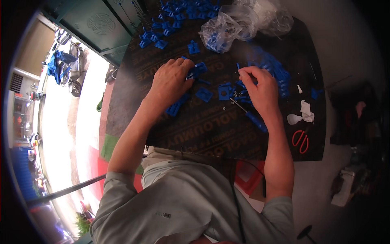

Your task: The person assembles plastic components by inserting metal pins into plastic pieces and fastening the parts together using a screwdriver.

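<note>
A blue moulded plastic part (198, 70) is held just above the dark, printed wooden surface (195, 136) by the left hand (174, 77), whose fingers are curled and clamped on it. A thin blue plastic piece (238, 66) is pinched between the thumb and index finger of the right hand (262, 85); how the other fingers are set cannot be fully told. Between the hands, a flat blue plastic plate (204, 94) and a square blue plate with a round hole (224, 92) are laid, with small silver metal nuts (237, 94) scattered beside the latter. A screwdriver with a blue handle (255, 121) is placed near the right wrist. Beyond the hands, a clear crumpled plastic bag (243, 20) is seen. To the right, red-handled scissors (300, 142) are set below a crumpled white paper (307, 112).
</note>
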{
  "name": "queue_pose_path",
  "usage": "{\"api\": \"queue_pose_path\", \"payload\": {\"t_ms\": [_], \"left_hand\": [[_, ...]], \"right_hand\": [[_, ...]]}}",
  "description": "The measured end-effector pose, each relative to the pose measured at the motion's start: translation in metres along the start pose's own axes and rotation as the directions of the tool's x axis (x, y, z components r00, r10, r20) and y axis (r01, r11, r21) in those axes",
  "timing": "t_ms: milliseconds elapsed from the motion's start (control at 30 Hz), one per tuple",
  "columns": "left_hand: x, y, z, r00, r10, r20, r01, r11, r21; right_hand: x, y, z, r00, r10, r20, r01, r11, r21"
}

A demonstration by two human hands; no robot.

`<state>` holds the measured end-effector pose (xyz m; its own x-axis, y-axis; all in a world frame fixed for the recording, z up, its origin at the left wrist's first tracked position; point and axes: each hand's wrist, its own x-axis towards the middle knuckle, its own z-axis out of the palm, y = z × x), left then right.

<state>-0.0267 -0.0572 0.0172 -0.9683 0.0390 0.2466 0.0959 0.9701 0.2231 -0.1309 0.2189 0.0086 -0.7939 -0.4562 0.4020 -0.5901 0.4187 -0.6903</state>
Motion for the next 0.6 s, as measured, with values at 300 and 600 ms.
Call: {"api": "queue_pose_path", "payload": {"t_ms": [300, 600], "left_hand": [[0.011, 0.02, -0.02, 0.969, -0.168, 0.182, 0.248, 0.656, -0.713], [-0.002, 0.027, 0.003, 0.976, -0.121, 0.18, 0.217, 0.542, -0.812]], "right_hand": [[0.009, -0.005, -0.022, 0.98, 0.2, 0.0, -0.196, 0.96, -0.2], [0.007, -0.003, -0.021, 0.968, 0.223, 0.116, -0.176, 0.931, -0.319]]}}
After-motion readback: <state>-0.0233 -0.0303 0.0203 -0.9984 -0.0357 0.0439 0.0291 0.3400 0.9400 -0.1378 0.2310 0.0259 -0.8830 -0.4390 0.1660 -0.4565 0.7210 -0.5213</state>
